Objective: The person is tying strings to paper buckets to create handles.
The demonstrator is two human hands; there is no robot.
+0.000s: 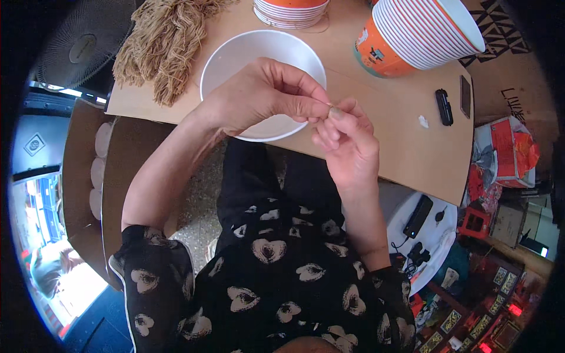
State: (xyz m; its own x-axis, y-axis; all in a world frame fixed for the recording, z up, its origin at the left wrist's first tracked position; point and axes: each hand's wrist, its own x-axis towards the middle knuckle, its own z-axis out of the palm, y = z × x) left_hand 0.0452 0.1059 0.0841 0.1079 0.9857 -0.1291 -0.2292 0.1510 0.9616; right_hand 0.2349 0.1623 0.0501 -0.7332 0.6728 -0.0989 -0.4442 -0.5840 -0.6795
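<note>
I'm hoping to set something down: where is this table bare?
Widest free patch: the tabletop right of the right hand, below the white scrap. Narrower: between the white bowl and the bucket stack at right. Crowded: the upper left, with brown yarn beside the bowl.

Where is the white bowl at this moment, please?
In the head view, the white bowl sits at the near edge of the table, partly hidden by the left hand, to the right of the brown stringy bundle.

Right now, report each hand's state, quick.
Left hand: closed in a pinch; anything held is too small to tell.
Right hand: closed in a pinch too; held item, if any, unclear.
</note>
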